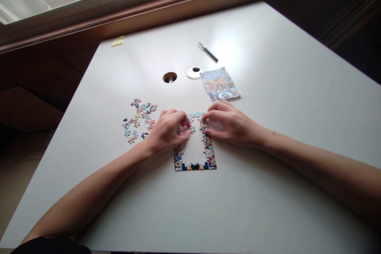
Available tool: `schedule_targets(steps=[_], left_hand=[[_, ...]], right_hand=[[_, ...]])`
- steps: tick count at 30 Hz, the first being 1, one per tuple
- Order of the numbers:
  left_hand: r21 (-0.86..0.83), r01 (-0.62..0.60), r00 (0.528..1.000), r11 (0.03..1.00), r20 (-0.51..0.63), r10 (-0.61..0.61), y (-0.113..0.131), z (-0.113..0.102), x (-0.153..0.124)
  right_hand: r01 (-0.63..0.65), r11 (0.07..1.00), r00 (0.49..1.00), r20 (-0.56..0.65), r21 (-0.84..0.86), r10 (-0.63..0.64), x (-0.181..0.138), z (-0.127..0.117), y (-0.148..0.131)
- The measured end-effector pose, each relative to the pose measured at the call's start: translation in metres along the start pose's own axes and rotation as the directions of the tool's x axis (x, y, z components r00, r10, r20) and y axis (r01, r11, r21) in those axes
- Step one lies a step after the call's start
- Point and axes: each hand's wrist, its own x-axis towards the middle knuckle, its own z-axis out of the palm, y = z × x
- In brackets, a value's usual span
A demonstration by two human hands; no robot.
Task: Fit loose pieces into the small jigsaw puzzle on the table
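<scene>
A jigsaw puzzle frame (195, 166) lies on the white table in front of me, its border joined and its middle showing bare tabletop. My left hand (171, 129) is over its left side, thumb and forefinger closed on a small light-blue puzzle piece (193, 129) inside the opening. Along the upper right border rests my right hand (230, 123), with thumb and forefinger apart and their tips at the joined pieces. Parts of the left and upper border are hidden by my left hand. Left of it lie several loose puzzle pieces (137, 121).
A printed picture sheet (222, 84) lies beyond my right hand, with a pen (208, 52) behind it. The table (268, 206) has a round cable hole (170, 77) and a metal ring cover (194, 72). Yellow tape (118, 41) sticks at the far left edge, near the window.
</scene>
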Motion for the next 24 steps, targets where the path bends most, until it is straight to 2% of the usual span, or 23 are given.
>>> schedule_targets(steps=[7,14,24], left_hand=[[0.059,-0.029,0.997,0.998,-0.071,0.033,0.001,-0.005,0.007],[0.068,-0.031,0.995,0.997,-0.096,0.037,-0.001,0.002,0.022],[0.059,-0.034,0.995,0.998,-0.093,0.039,-0.004,0.009,0.023]], right_hand=[[0.007,1.0,1.0,-0.017,0.008,-0.007,0.0,0.001,0.001],[0.007,1.0,1.0,-0.02,-0.007,-0.007,0.0,0.0,0.0],[0.008,1.0,1.0,-0.015,0.0,-0.008,0.0,0.0,0.0]])
